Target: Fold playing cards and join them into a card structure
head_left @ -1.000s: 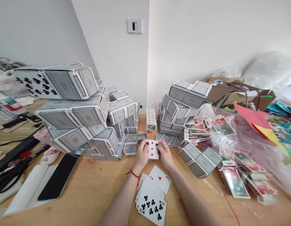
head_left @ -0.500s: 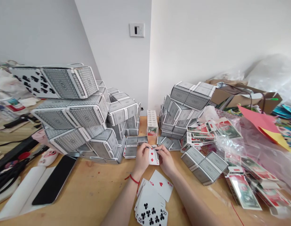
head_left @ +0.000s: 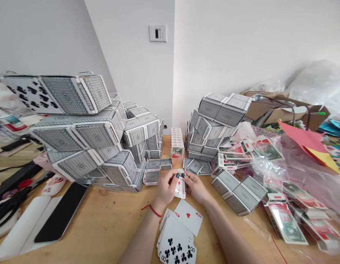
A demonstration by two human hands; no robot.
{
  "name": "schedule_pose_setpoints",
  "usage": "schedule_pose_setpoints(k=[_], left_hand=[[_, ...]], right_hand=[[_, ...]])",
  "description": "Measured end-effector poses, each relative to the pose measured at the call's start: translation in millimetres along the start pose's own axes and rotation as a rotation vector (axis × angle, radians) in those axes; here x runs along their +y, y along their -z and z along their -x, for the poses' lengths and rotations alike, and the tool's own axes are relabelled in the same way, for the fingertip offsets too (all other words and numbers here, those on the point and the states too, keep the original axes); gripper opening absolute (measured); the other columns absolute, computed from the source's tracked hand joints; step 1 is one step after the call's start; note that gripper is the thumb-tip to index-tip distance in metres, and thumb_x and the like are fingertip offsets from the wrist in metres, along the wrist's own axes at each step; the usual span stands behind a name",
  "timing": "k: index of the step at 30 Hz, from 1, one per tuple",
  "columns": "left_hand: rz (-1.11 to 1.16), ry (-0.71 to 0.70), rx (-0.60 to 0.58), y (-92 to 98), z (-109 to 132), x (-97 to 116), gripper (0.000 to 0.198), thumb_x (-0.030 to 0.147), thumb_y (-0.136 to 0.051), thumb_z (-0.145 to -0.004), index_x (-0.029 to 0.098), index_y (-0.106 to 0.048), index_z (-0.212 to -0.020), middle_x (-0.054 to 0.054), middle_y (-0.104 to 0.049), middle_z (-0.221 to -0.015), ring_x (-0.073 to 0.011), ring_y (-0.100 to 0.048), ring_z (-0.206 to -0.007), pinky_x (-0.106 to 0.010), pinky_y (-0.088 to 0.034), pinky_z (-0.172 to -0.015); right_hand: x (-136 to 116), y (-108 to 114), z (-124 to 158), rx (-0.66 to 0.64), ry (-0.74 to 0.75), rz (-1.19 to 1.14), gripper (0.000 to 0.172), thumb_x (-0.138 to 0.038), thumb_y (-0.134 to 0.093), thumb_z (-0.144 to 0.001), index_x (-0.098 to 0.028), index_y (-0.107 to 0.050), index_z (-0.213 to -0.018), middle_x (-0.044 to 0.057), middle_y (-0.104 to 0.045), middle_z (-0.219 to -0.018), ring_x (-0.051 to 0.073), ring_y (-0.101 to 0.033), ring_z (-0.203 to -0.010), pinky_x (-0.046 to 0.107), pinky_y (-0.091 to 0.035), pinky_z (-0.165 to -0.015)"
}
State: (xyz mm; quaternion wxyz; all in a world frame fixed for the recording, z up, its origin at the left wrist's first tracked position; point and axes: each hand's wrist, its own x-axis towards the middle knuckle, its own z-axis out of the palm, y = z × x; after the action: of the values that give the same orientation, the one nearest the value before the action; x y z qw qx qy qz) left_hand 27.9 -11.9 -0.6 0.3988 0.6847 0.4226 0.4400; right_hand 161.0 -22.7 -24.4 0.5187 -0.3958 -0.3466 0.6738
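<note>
Between both hands is a playing card [head_left: 180, 189] with red diamonds, its far end covered by the fingers. My left hand [head_left: 166, 187] pinches it from the left, thumb on top, a red string round the wrist. From the right, my right hand [head_left: 195, 186] grips the same card, thumb close to the other thumb. Both hands are closed. Nearer me, between the forearms, lies a loose pile of playing cards [head_left: 175, 234] with an eight of clubs on top. An ace of hearts [head_left: 189, 216] sticks out at the pile's upper right.
Stacked blocks folded from cards rise at left [head_left: 97, 135] and right [head_left: 225, 112]. A row of card boxes [head_left: 177, 150] stands between them. One separate card block [head_left: 240, 192] sits right of my hands. A black phone [head_left: 62, 212] lies at left, loose card boxes [head_left: 287, 223] at right.
Both thumbs have come down onto the card's face near its far end, and the card's near edge has shifted slightly toward me. The card pile stays put.
</note>
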Motion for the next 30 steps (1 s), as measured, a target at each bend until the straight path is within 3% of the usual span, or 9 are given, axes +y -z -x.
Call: schedule_pose_setpoints(k=[3, 8, 13, 17, 22, 27, 30], left_hand=[[-0.028, 0.014, 0.058, -2.8, -0.7, -3.0, 0.026, 0.028, -0.046, -0.079, 0.018, -0.053, -0.102, -0.002, -0.062, -0.077, -0.0126, -0.055, -0.066, -0.023, -0.041, -0.062], [-0.147, 0.061, 0.112, -11.1, -0.2, -8.5, 0.021, 0.032, -0.046, -0.078, 0.018, -0.061, -0.083, -0.004, -0.064, -0.072, -0.0139, -0.056, -0.062, -0.024, -0.04, -0.059], [-0.185, 0.064, 0.168, -17.8, 2.9, -9.1, 0.021, 0.032, -0.046, -0.078, 0.02, -0.061, -0.084, -0.003, -0.065, -0.075, -0.015, -0.057, -0.067, -0.024, -0.039, -0.061], [-0.232, 0.082, 0.206, -19.2, 4.1, -14.4, 0.022, 0.031, -0.044, -0.079, 0.019, -0.062, -0.073, -0.001, -0.062, -0.064, -0.0119, -0.053, -0.057, -0.022, -0.037, -0.056], [-0.105, 0.134, 0.177, -17.5, 1.8, -14.1, 0.027, 0.034, -0.045, -0.079, 0.016, -0.062, -0.067, 0.0, -0.058, -0.056, -0.0106, -0.049, -0.052, -0.02, -0.036, -0.051], [0.113, 0.187, 0.23, -19.6, -1.3, -9.0, 0.026, 0.032, -0.055, -0.072, 0.016, -0.059, -0.093, -0.006, -0.064, -0.086, -0.0151, -0.058, -0.075, -0.023, -0.044, -0.065], [0.167, 0.279, 0.239, -21.6, -2.2, -14.0, 0.021, 0.029, -0.059, -0.067, 0.014, -0.058, -0.082, -0.005, -0.064, -0.074, -0.015, -0.059, -0.065, -0.023, -0.045, -0.057]], right_hand=[[0.2, 4.9, -1.3, 0.043, 0.096, 0.127, 0.032, -0.047, -0.062, -0.067, -0.018, -0.048, -0.065, -0.006, -0.042, -0.05, 0.007, -0.033, -0.042, 0.02, -0.025, -0.042], [-0.8, 3.2, -1.8, 0.127, 0.238, 0.273, 0.03, -0.047, -0.06, -0.068, -0.019, -0.05, -0.064, -0.004, -0.047, -0.054, 0.01, -0.04, -0.048, 0.022, -0.031, -0.046], [-0.7, -2.1, 0.0, 0.098, 0.222, 0.282, 0.024, -0.044, -0.058, -0.069, -0.021, -0.051, -0.071, -0.004, -0.047, -0.053, 0.01, -0.04, -0.045, 0.021, -0.03, -0.042], [-0.8, -2.0, 1.1, 0.039, 0.18, 0.272, 0.019, -0.04, -0.059, -0.07, -0.022, -0.052, -0.071, -0.005, -0.046, -0.052, 0.009, -0.039, -0.043, 0.02, -0.029, -0.041], [0.6, -1.3, 1.0, 0.097, 0.189, 0.275, 0.019, -0.038, -0.06, -0.069, -0.02, -0.053, -0.067, -0.005, -0.046, -0.05, 0.008, -0.037, -0.041, 0.02, -0.029, -0.04], [2.8, -1.2, 0.3, 0.269, 0.252, 0.107, 0.022, -0.041, -0.06, -0.069, -0.02, -0.054, -0.074, -0.002, -0.054, -0.06, 0.012, -0.047, -0.05, 0.023, -0.038, -0.047], [2.4, -0.1, 0.5, 0.293, 0.278, 0.044, 0.022, -0.041, -0.06, -0.07, -0.021, -0.054, -0.078, -0.001, -0.057, -0.063, 0.013, -0.051, -0.054, 0.025, -0.041, -0.051]])
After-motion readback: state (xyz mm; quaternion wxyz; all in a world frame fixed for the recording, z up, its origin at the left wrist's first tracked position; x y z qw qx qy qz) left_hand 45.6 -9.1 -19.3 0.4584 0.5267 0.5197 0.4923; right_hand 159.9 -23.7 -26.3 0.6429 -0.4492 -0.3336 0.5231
